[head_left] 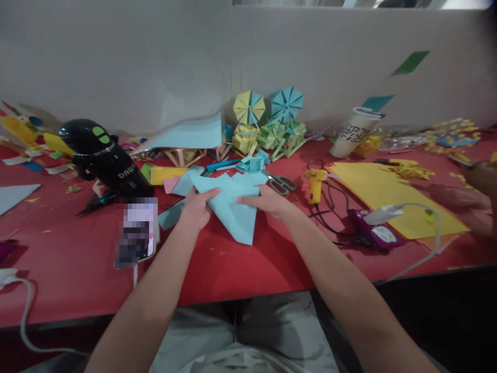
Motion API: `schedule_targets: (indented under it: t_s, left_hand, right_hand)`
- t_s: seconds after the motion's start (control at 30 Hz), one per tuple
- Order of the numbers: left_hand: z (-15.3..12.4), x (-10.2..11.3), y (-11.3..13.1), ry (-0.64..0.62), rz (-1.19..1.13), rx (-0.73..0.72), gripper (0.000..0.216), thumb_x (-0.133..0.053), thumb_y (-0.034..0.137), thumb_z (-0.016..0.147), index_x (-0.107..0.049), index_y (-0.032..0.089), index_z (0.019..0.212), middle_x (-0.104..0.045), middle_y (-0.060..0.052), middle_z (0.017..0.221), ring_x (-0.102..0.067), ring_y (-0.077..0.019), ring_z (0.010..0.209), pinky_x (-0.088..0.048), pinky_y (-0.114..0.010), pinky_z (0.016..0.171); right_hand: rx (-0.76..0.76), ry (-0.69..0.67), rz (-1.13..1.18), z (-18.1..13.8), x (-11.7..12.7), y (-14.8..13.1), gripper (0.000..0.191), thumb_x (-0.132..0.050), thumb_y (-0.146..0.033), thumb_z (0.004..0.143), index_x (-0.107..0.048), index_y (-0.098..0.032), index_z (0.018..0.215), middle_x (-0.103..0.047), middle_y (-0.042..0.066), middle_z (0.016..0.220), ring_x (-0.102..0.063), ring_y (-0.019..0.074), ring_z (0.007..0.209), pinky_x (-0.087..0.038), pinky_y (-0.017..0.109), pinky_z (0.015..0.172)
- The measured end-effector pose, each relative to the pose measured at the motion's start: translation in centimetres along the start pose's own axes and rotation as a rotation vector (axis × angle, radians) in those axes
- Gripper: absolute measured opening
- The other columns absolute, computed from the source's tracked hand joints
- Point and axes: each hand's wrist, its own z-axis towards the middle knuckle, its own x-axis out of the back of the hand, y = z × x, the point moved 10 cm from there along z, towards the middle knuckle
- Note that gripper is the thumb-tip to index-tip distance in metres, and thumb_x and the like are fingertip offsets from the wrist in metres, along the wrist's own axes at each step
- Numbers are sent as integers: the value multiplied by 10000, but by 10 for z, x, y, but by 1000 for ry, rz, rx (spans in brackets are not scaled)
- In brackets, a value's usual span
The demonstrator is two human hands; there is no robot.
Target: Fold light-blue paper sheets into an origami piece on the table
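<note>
Between my hands is a sheet of light blue paper (233,210), its lower end narrowing toward a corner and its far edge jagged. My left hand (198,207) grips its left side, thumb on top and the other fingers hidden beneath. On the right side, my right hand (267,201) pinches the same paper with the thumb over it. Just beyond lie scissors (282,184) with dark grey handles and a small folded blue paper piece (254,162). More blue paper (171,215) rests beside my left wrist.
A black bottle (112,160) leans at the left, behind a phone (137,233). Folded paper models (287,106) stand by the wall. To the right are a yellow glue gun (316,185), a purple power strip (375,230), yellow sheets (411,207), a cup (351,134) and another person's hand (479,176).
</note>
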Motion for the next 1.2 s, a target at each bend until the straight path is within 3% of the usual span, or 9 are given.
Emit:
schedule_targets:
  t_s: [0.13, 0.27, 0.5, 0.8, 0.97, 1.07, 1.2]
  left_hand:
    - [-7, -11, -3, -56, 40, 30, 478, -853, 79, 467, -621, 161, 877, -726, -65, 837, -682, -273, 932, -522, -449, 920]
    - [-9, -14, -6, -83, 64, 26, 507, -864, 84, 449, -630, 164, 893, -729, -67, 881, -681, -261, 922, -512, -439, 925]
    - [-5, -5, 3, -13, 88, -50, 360, -853, 186, 541, -629, 163, 822, -711, -37, 818, -661, -188, 787, -528, -335, 792]
    - [0, 10, 25, 40, 42, -123, 321, -817, 186, 566, -612, 184, 813, -726, -27, 822, -639, -147, 759, -479, -240, 672]
    - [-2, 9, 31, 50, 41, -149, 345, -833, 191, 548, -601, 182, 803, -730, -34, 790, -644, -154, 751, -486, -245, 661]
    - [-3, 9, 34, 56, 46, -169, 377, -851, 211, 521, -606, 175, 805, -725, -36, 757, -633, -146, 687, -472, -235, 594]
    - [-2, 10, 34, 53, 72, -196, 391, -864, 245, 508, -617, 166, 800, -718, -30, 738, -616, -129, 622, -449, -221, 537]
  right_hand:
    - [95, 158, 89, 7, 15, -3, 393, -838, -406, 594, -718, -175, 889, -726, 48, 867, -654, 156, 750, -536, 292, 678]
    - [140, 144, 105, 9, 16, -5, 436, -847, -390, 548, -718, -173, 904, -700, 15, 721, -639, 144, 671, -511, 280, 638]
    - [281, 158, -107, 1, 16, -23, 436, -788, -392, 647, -711, -172, 1015, -728, 50, 782, -664, 174, 705, -507, 289, 621]
    - [436, 159, -257, -7, 12, -39, 275, -729, -377, 724, -740, -204, 937, -718, 58, 863, -685, 202, 817, -560, 381, 823]
    - [434, 128, -295, -12, 10, -44, 387, -787, -385, 675, -736, -198, 1011, -720, 73, 963, -673, 219, 947, -539, 382, 907]
    - [396, 114, -299, -10, 13, -42, 489, -811, -390, 637, -725, -156, 1058, -706, 87, 939, -673, 210, 889, -553, 359, 846]
    - [387, 87, -283, -9, 15, -41, 434, -794, -389, 652, -737, -146, 1007, -707, 89, 918, -664, 199, 858, -545, 324, 772]
